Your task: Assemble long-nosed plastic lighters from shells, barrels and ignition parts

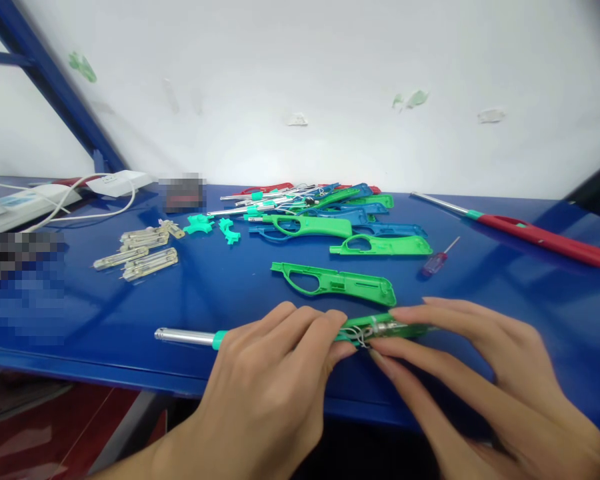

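Note:
Near the front edge of the table, my left hand is closed around an opened green utility lighter. Its metal tube, with a teal collar, sticks out to the left. Thin white wires loop out of the handle between my hands. The fingers of my right hand pinch the handle's right end around a see-through fuel tank with a metal fitting. Whether the tank is fully seated in the handle, I cannot tell. A loose green handle half lies just beyond my hands.
A pile of lighter parts sits near the wall. Several clear fuel tanks and teal plastic pieces lie to the left. On the right are a small screwdriver and a red lighter. White cables and a power strip occupy the far left.

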`<state>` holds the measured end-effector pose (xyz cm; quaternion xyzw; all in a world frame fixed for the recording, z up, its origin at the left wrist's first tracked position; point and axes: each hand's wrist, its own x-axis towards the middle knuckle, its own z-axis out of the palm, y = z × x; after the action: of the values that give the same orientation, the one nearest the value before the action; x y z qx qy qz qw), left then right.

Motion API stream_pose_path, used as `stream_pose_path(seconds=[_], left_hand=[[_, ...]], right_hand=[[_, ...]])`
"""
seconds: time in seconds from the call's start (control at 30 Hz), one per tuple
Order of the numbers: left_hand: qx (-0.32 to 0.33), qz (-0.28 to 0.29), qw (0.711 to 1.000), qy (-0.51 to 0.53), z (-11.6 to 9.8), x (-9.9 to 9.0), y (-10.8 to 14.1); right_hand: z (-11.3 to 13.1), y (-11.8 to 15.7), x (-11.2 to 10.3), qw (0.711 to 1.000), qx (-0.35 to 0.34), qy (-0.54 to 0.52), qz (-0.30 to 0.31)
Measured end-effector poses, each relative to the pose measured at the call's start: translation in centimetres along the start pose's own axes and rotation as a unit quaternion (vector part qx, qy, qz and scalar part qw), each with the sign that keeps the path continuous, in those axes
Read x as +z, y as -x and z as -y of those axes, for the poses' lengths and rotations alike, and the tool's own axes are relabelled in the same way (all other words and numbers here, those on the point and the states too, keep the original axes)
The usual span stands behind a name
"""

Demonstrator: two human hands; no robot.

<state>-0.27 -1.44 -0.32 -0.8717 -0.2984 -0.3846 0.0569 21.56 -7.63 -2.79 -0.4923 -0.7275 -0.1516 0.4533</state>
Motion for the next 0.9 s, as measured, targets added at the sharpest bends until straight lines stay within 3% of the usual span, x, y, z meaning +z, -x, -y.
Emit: stream_pose_path(seconds=[0.9], left_hand=[[0.001, -0.011, 1.0, -0.003, -0.31, 0.11, -0.31]], right_hand=[[0.42, -0.07, -0.2, 1.0, -0.005, 0.015, -0.007]])
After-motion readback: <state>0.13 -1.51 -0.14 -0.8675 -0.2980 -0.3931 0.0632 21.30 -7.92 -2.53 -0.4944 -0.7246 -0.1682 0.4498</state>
